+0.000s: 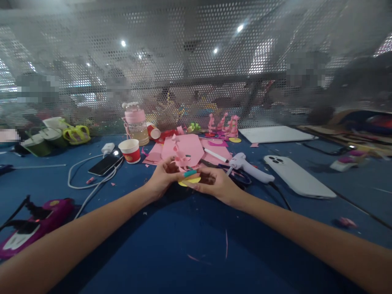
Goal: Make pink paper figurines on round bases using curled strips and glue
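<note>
Forearms stretch over bare blue desk [190, 245], plenty of room there. Left hand [163, 176] and right hand [214, 183] meet mid-desk, each grip closed on the pink paper figure [183, 161] w/ its yellow disc base [190, 181], prob. to keep it steady, upright. White phone [298, 176] lies well right of it, glue gun [249, 167] just right, paper cup [131, 151] left.

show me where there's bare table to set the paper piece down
Bare blue table lies near the body, between both forearms. Another patch sits between the cable and purple tool. Crowded around the pink paper, glue gun and cup.
</note>
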`<state>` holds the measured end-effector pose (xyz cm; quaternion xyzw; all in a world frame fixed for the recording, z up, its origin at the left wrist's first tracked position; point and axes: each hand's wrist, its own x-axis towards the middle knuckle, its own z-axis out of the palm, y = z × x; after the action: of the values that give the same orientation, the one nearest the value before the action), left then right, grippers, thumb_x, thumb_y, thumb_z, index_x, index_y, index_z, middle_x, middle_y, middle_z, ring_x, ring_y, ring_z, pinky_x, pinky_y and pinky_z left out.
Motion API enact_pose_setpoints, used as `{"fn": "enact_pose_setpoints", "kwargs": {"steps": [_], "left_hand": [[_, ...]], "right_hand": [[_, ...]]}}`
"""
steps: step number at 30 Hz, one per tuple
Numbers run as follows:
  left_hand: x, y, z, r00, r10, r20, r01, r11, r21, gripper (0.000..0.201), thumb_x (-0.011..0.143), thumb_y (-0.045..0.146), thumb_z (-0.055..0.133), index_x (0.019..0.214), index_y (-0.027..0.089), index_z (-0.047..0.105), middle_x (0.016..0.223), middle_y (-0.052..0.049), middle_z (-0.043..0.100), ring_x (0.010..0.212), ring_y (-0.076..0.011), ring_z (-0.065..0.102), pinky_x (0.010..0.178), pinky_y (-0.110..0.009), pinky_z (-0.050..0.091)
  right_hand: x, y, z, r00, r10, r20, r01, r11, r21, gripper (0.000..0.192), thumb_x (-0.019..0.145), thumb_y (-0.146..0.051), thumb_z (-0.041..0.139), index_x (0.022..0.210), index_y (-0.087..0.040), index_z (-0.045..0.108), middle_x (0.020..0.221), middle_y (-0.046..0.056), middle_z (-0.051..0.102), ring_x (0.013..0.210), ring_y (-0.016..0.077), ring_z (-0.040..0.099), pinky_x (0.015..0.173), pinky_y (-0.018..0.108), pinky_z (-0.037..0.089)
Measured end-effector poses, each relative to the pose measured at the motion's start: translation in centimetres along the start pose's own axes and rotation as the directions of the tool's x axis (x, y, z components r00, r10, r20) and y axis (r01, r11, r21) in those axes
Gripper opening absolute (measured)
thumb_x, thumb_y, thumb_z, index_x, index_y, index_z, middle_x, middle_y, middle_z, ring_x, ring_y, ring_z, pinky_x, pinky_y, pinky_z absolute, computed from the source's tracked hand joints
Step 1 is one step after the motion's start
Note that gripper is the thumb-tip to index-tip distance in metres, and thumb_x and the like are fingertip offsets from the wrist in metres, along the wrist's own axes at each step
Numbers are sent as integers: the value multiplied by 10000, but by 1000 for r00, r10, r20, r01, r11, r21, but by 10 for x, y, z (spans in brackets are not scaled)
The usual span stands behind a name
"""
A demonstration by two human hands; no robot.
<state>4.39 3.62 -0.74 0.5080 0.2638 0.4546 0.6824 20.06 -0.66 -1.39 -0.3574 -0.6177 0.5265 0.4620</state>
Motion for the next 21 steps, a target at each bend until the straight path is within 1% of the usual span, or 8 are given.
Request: {"fn": "enact_pose_setpoints", "kwargs": {"steps": [2, 7, 10, 13, 16, 18, 19, 21], "left_hand": [[0, 0, 0, 1000, 17, -8, -17, 1000, 26, 431, 462, 108, 765, 809, 138, 511, 674, 0, 656, 633, -131, 626, 620, -236, 483], [-1, -1, -2, 994, 74, -81, -65, 992, 105, 469, 472, 110, 767, 856, 130, 499, 516, 48, 611, 488, -90, 582, 514, -179, 449], [-2, 0, -2, 988, 93, -126, -75, 987, 142, 571, 492, 118, 762, 993, 105, 488, 511, 42, 618, 480, -98, 586, 522, -190, 457], [-4, 1, -1, 983, 112, -142, -87, 982, 170, 667, 525, 135, 752, 1120, 92, 452, 534, 26, 636, 505, -111, 604, 541, -203, 469], [-5, 3, 0, 983, 123, -138, -96, 978, 187, 703, 536, 144, 747, 1166, 87, 441, 530, 24, 636, 510, -113, 608, 539, -199, 467], [-5, 3, 1, 983, 119, -141, -90, 977, 194, 724, 528, 144, 750, 1177, 82, 436, 518, 32, 628, 497, -106, 600, 539, -196, 466], [-6, 3, 2, 983, 116, -145, -86, 976, 198, 730, 526, 141, 749, 1181, 81, 433, 516, 35, 627, 495, -102, 597, 542, -195, 467], [-6, 3, 2, 982, 117, -151, -85, 974, 208, 726, 532, 131, 742, 1185, 84, 429, 513, 41, 626, 494, -94, 593, 547, -189, 464]], "right_hand": [[1, 1, 0, 1000, 5, 2, -5, 1000, 18, 386, 564, -360, 715, 891, -175, 626, 931, 56, 676, 871, 187, 625, 807, 339, 476], [4, 5, 0, 999, 39, -20, -37, 997, 69, 394, 547, -385, 723, 877, -190, 628, 879, 34, 683, 845, 182, 628, 812, 347, 469], [3, 5, 3, 998, 47, -43, -42, 994, 105, 360, 549, -365, 729, 861, -211, 634, 850, 16, 685, 824, 173, 631, 828, 356, 464], [2, 4, 6, 996, 52, -73, -42, 989, 141, 321, 562, -341, 731, 844, -218, 639, 837, 14, 682, 795, 166, 633, 815, 353, 474], [1, 3, 9, 995, 72, -64, -58, 979, 194, 345, 572, -349, 730, 868, -199, 635, 870, 36, 675, 795, 173, 632, 789, 343, 487], [1, 2, 10, 994, 93, -53, -78, 970, 232, 358, 601, -393, 702, 885, -187, 631, 896, 51, 667, 796, 174, 629, 777, 338, 490], [1, 2, 10, 993, 104, -64, -85, 965, 249, 361, 619, -423, 680, 884, -185, 628, 904, 54, 662, 791, 174, 627, 762, 335, 494], [1, 2, 10, 985, 119, -123, -84, 962, 258, 360, 636, -467, 647, 865, -190, 619, 910, 49, 650, 784, 173, 621, 713, 328, 504]]}}
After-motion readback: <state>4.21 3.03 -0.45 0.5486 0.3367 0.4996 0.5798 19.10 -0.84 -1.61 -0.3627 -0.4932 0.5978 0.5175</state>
